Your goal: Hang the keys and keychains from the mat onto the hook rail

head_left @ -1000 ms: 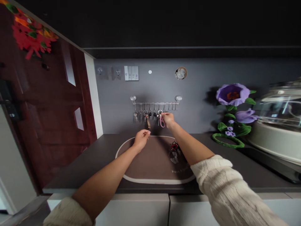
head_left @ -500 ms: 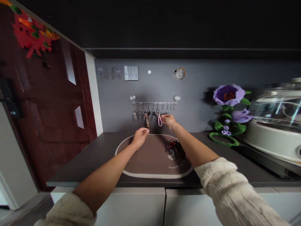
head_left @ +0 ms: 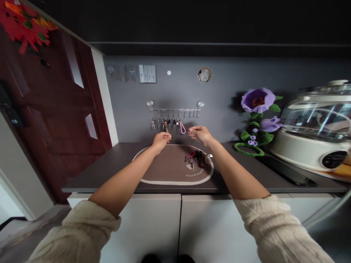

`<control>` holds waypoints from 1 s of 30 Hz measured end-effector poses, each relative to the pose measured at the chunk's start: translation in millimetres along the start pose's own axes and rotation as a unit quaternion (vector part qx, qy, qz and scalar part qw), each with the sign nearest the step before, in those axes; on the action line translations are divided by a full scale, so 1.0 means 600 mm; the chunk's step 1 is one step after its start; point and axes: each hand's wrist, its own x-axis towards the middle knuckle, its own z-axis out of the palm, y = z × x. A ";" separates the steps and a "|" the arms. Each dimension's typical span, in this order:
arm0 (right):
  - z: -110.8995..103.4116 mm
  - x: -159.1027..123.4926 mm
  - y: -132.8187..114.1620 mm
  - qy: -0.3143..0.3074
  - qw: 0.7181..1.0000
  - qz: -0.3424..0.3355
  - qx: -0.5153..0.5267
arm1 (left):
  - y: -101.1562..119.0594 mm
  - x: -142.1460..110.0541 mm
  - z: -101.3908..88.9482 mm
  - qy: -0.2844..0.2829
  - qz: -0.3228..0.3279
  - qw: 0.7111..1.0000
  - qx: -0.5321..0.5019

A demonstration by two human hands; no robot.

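A hook rail on the grey wall carries several key rings, among them a pink loop strap and a brown patterned key fob. My left hand overlaps the fob's lower end. Its fingers are pressed together; whether they grip the fob I cannot tell. To the right of the pink loop, my right hand hangs in the air with fingers stretched out and nothing in them. Below it, a bunch of keys with red and dark parts lies on the brown mat.
Purple knitted flowers on a green ring base stand right of the mat. Beyond them is a white appliance with a clear lid, a flat black slab before it. A dark cabinet overhangs the counter; a red-brown door is left.
My right hand has let go of the pink loop strap, which hangs on the rail, and has drawn back right. My left hand has come up against the brown fob. The view has shifted.
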 end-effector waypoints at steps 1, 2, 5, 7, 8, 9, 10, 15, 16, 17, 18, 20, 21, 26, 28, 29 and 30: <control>-0.002 -0.005 0.005 -0.003 1.000 -0.002 -0.005 | 0.002 -0.001 0.006 -0.001 -0.002 1.000 0.000; -0.004 -0.008 0.010 -0.007 1.000 -0.007 -0.012 | 0.004 -0.003 0.012 -0.005 -0.004 1.000 -0.001; -0.008 -0.017 0.029 -0.021 0.999 -0.027 -0.040 | 0.005 -0.007 0.035 -0.022 -0.011 1.000 -0.009; -0.010 -0.021 0.040 -0.030 0.997 -0.042 -0.061 | 0.003 -0.009 0.050 -0.030 -0.018 0.999 -0.015; -0.012 -0.024 0.045 -0.036 0.996 -0.049 -0.069 | 0.001 -0.010 0.058 -0.032 -0.023 0.999 -0.018; -0.014 -0.026 0.049 -0.042 0.995 -0.056 -0.076 | -0.002 -0.011 0.065 -0.033 -0.029 0.999 -0.020; -0.016 -0.028 0.053 -0.052 0.993 -0.062 -0.082 | -0.007 -0.013 0.071 -0.035 -0.034 0.999 -0.024; -0.033 -0.035 0.064 -0.124 0.983 -0.060 -0.123 | -0.041 -0.018 0.083 -0.072 -0.038 0.996 -0.037; -0.037 -0.034 0.066 -0.139 0.978 -0.059 -0.141 | -0.049 -0.019 0.083 -0.084 -0.036 0.995 -0.033; -0.040 -0.034 0.068 -0.153 0.973 -0.058 -0.160 | -0.055 -0.019 0.081 -0.097 -0.032 0.994 -0.029; -0.043 -0.033 0.069 -0.168 0.968 -0.057 -0.180 | -0.060 -0.019 0.080 -0.110 -0.027 0.993 -0.026; -0.049 -0.031 0.071 -0.195 0.956 -0.059 -0.209 | -0.065 -0.017 0.076 -0.133 -0.018 0.991 -0.023; -0.052 -0.031 0.071 -0.208 0.952 -0.059 -0.217 | -0.066 -0.017 0.074 -0.142 -0.015 0.990 -0.022; -0.061 -0.039 0.066 -0.240 0.948 -0.026 -0.207 | -0.065 -0.015 0.069 -0.165 -0.016 0.986 -0.018; -0.062 -0.041 0.065 -0.242 0.949 -0.018 -0.200 | -0.065 -0.015 0.067 -0.172 -0.016 0.985 -0.022; -0.062 -0.040 0.066 -0.243 0.950 -0.017 -0.198 | -0.065 -0.015 0.067 -0.174 -0.016 0.984 -0.023; -0.061 -0.039 0.068 -0.246 0.949 -0.017 -0.198 | -0.065 -0.015 0.066 -0.176 -0.017 0.984 -0.024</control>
